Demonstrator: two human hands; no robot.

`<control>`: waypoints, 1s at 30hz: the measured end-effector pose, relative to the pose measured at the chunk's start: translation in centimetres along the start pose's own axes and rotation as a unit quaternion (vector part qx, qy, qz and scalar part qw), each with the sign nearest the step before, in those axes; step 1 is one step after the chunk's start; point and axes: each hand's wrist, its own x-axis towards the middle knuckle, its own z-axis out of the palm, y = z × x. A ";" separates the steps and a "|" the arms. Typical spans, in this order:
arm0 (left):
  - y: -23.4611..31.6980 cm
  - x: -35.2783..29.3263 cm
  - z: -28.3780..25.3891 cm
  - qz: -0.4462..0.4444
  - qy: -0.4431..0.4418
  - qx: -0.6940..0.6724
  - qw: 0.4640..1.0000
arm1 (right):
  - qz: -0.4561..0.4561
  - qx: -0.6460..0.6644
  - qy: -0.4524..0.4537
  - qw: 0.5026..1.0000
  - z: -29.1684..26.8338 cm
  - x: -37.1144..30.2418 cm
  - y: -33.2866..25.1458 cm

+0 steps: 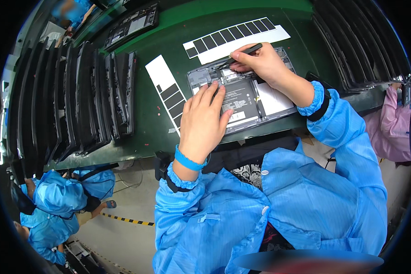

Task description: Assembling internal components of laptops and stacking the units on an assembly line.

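Note:
An opened laptop base (197, 77) lies on the green bench in front of me, its circuit board, black battery (242, 97) and a silver plate (275, 98) exposed. My left hand (204, 114) rests on its left part, fingers stretched out over the board's edge and the battery, holding nothing. Above the board's upper middle, my right hand (259, 61) grips slim black tweezers (252, 48) like a pen. Their tips are hidden by the fingers. A white sheet with black rectangular stickers (223, 36) lies beyond the laptop, and another sticker sheet (162, 73) lies to its left.
Rows of dark laptop parts stand upright at the left (84, 91) and right (351, 50) of the bench. Another opened laptop base (134, 25) sits farther back. A co-worker in blue (59, 196) is at lower left, and a person in pink (392, 128) at right.

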 end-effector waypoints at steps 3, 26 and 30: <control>0.1 -0.1 0.1 -0.006 0.003 0.010 1.000 | -0.007 -0.006 0.004 1.000 0.2 0.1 0.2; 0.5 2.6 1.8 -0.024 0.042 0.048 0.998 | -0.097 0.011 0.052 0.994 0.9 0.0 0.9; -0.3 1.9 1.1 -0.020 0.079 0.009 0.997 | -0.074 -0.028 0.081 0.994 1.7 1.2 -0.9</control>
